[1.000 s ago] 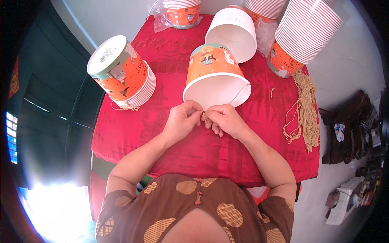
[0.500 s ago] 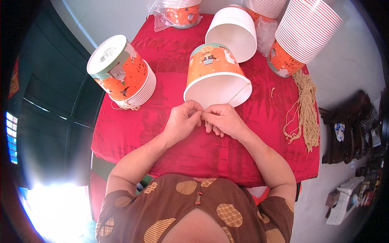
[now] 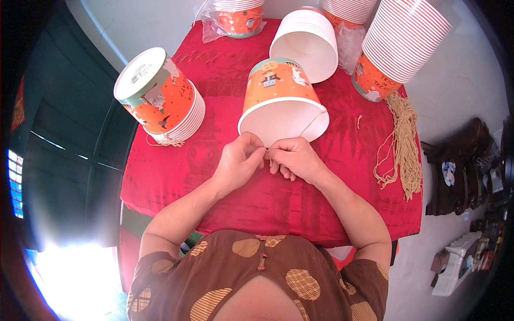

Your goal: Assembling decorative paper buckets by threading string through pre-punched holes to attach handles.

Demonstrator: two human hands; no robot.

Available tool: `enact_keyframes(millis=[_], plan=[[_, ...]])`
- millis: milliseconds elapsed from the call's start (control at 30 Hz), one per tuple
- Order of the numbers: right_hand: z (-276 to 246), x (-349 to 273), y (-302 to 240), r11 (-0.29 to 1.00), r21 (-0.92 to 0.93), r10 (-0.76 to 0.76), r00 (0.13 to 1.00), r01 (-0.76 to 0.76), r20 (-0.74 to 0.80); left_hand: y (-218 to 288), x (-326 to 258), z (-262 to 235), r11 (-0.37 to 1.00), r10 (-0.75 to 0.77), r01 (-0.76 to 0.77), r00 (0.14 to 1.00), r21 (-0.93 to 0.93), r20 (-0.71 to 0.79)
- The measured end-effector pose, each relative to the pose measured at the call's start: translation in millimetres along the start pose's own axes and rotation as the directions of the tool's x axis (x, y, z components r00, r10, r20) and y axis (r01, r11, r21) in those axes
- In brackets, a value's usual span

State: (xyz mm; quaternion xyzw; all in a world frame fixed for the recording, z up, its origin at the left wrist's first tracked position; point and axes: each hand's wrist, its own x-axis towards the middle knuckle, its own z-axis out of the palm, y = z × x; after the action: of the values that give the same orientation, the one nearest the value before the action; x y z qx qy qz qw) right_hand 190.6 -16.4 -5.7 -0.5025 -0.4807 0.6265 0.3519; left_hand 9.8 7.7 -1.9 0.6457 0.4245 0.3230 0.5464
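An orange paper bucket [image 3: 284, 85] with cartoon figures lies on its side, its white mouth facing me. A thin beige cord [image 3: 312, 125] is fixed at the right of its rim and runs down to my fingers. My left hand [image 3: 241, 160] is closed in a pinch just below the rim. Beside it, nearly touching, my right hand [image 3: 294, 158] pinches too, thumb against forefinger, with the cord running to it. The cord's end is hidden between the fingertips of both hands, so I cannot make out exactly how each one grips it.
A red cloth [image 3: 225, 117] covers the table. To the left stands an upside-down bucket stack [image 3: 166, 101]; a tall stack [image 3: 404, 43] leans at right above a bundle of cords [image 3: 404, 150]. Behind lie a white-mouthed bucket [image 3: 305, 48] and a bagged stack [image 3: 240, 18].
The bucket in front of me has shifted slightly left and its mouth has turned a little. Both hands keep almost the same place and pinch.
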Motion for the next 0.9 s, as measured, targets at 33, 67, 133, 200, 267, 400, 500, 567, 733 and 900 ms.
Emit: enact_keyframes(millis=[33, 67, 133, 200, 267, 400, 500, 567, 733, 900], plan=[[0, 0, 0, 1.0, 0.0, 0.0, 1.0, 0.0, -0.002, 0, -2, -1, 1.0, 0.022, -0.022, 1.0, 0.002, -0.001], [-1, 0, 1, 1.0, 0.0, -0.002, 1.0, 0.002, -0.004, -4, -2, -2, 1.0, 0.022, -0.022, 1.0, 0.002, 0.0], [0, 0, 1, 1.0, 0.0, -0.003, 1.0, 0.003, -0.005, -11, -3, -5, 0.97, 0.128, -0.128, 0.992, 0.208, 0.013], [0, 0, 0, 1.0, -0.005, -0.001, 1.0, 0.001, -0.006, -6, -8, -5, 0.947, 0.124, -0.13, 0.991, 0.295, 0.041], [-1, 1, 2, 1.0, -0.01, -0.011, 1.0, 0.011, -0.009, -3, -10, -2, 0.897, 0.093, -0.117, 0.993, 0.426, 0.075], [-1, 2, 4, 0.999, -0.03, -0.034, 0.999, 0.034, -0.008, -5, -14, 8, 0.859, 0.143, -0.14, 0.989, 0.492, 0.033], [-1, 2, 6, 0.999, -0.034, -0.039, 0.999, 0.039, 0.002, -5, -16, 13, 0.843, 0.161, -0.134, 0.987, 0.52, -0.006], [-1, 1, 5, 0.999, -0.031, -0.043, 0.999, 0.043, -0.003, -2, -17, 16, 0.806, 0.221, -0.176, 0.975, 0.565, -0.012], [1, 1, 4, 0.999, -0.02, -0.046, 0.999, 0.046, -0.002, -11, -18, 14, 0.771, 0.325, -0.255, 0.946, 0.584, -0.015], [3, 0, 2, 0.999, -0.016, -0.033, 0.999, 0.033, 0.011, -4, -23, 15, 0.766, 0.342, -0.276, 0.94, 0.58, -0.005]])
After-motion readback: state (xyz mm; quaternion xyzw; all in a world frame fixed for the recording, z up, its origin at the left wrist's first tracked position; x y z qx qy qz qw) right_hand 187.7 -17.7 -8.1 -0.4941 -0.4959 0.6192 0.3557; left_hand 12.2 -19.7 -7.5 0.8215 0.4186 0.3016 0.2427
